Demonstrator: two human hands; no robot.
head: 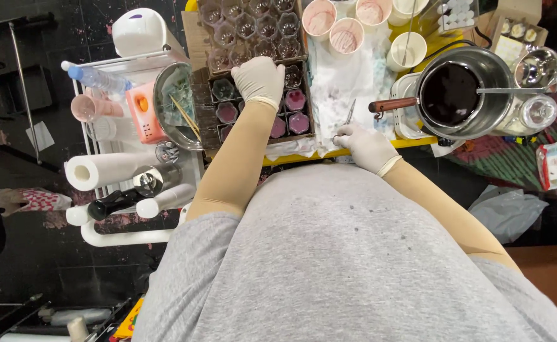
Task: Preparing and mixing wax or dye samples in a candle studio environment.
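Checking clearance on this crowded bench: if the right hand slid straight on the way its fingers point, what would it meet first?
The right hand points leftward over the stained paper; it would likely meet the tray of small moulds first, though depth is unclear.

Two gloved hands: left (261, 79), right (366, 147). Four paper cups (344, 35) at top centre. One steel pot (459, 93) at upper right. One paper roll (104, 170), one bottle (98, 79) at left.
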